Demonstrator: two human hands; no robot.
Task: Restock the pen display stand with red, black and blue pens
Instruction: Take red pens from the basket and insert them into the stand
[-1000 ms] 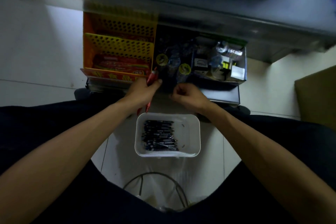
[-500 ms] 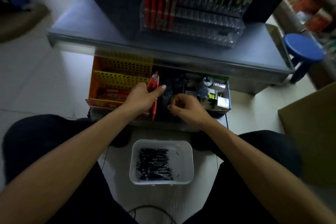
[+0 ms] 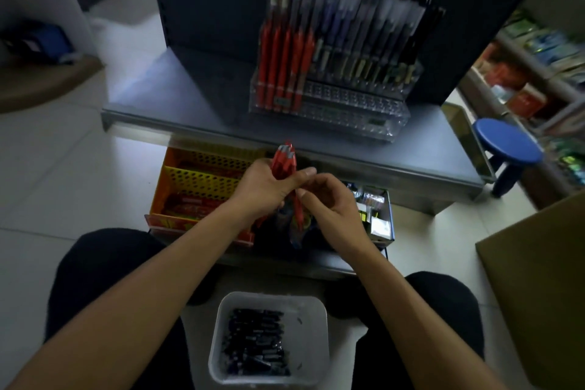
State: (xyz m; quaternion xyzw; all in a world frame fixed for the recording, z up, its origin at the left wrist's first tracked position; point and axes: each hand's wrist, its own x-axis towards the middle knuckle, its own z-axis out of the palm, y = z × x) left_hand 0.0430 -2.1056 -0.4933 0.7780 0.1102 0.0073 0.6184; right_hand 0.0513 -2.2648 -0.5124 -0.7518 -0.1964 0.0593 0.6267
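Red pens (image 3: 286,158) stand bunched in the left hand (image 3: 261,190) at the centre of the frame. Its fingers are wrapped round the middle of the bundle, with the thumb laid across the front. The upper ends poke out above the fingers and the lower ends hang below the palm. Touching it on the right, the right hand (image 3: 330,204) has curled fingers that seem to pinch one pen low in the bundle, though shadow blurs the contact. At upper centre the clear pen display stand (image 3: 348,101) sits on the grey desk (image 3: 190,111), its left slots filled with red. At bottom centre a white tub (image 3: 318,342) holds dark pens (image 3: 256,345).
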